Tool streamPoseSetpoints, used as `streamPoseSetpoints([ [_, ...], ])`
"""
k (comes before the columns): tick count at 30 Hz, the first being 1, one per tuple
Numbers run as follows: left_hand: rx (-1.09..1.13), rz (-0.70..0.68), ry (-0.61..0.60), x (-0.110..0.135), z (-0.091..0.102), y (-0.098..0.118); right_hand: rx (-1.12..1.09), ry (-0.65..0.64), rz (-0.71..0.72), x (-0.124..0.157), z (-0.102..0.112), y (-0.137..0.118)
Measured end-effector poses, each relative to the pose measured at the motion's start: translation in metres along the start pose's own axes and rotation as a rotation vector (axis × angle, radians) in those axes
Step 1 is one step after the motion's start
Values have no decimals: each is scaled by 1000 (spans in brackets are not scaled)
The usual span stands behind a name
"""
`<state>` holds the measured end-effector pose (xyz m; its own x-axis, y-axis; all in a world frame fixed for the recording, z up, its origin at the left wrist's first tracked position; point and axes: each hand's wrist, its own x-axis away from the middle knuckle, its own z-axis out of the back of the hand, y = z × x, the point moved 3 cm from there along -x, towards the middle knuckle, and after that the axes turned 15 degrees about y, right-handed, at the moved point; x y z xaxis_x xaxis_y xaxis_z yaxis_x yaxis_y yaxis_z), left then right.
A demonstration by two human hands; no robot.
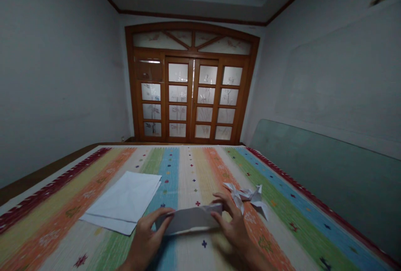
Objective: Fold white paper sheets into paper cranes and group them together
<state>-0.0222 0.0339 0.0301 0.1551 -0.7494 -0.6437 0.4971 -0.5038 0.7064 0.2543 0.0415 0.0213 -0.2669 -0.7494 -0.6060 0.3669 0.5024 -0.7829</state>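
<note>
A folded sheet of white paper is held up between my two hands, its long side running left to right just above the tablecloth. My left hand pinches the left end between thumb and fingers. At the opposite end, my right hand grips the paper with the thumb in front and the fingers behind. Left of my hands lies a small stack of white paper sheets, flat and slightly fanned. Just beyond my right hand rest folded paper figures with pointed tips.
A striped, colourful tablecloth covers the table. Along the right side stands a pale green panel or backrest. Wooden doors with glass panes are at the far end, with white walls on both sides.
</note>
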Motion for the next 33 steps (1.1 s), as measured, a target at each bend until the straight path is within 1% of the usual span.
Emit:
streamPoseSetpoints([
  [2, -1, 114, 16, -2, 1, 2, -94, -6, -117, -1, -3, 1],
  [4, -12, 182, 47, -4, 2, 4, -231, -67, -243, -1, -8, 1],
  [5, -22, 197, 63, -5, 2, 4, -287, -106, -304, 0, -10, 2],
  [7, -54, 203, 68, -6, 1, 3, -331, -172, -404, 2, -15, 5],
  [8, -77, 204, 56, -5, 0, 1, -326, -188, -438, 3, -16, 7],
  [10, -134, 209, -5, -1, -4, -5, -289, -193, -470, 5, -18, 11],
  [13, -229, 195, -129, 8, -13, -13, -200, -185, -450, 7, -19, 16],
  [17, -295, 55, -206, 18, -19, -15, -4, -179, -356, 10, -17, 21],
  [21, -292, -12, -250, 22, -20, -12, 200, -170, -241, 11, -14, 18],
  [26, -202, -122, -258, 31, -25, -15, 268, -219, -191, 12, -12, 11],
  [29, -166, -179, -307, 38, -29, -15, 285, -227, -176, 12, -12, 9],
  [33, -214, -213, -372, 39, -28, -6, 303, -222, -179, 13, -11, 9],
])
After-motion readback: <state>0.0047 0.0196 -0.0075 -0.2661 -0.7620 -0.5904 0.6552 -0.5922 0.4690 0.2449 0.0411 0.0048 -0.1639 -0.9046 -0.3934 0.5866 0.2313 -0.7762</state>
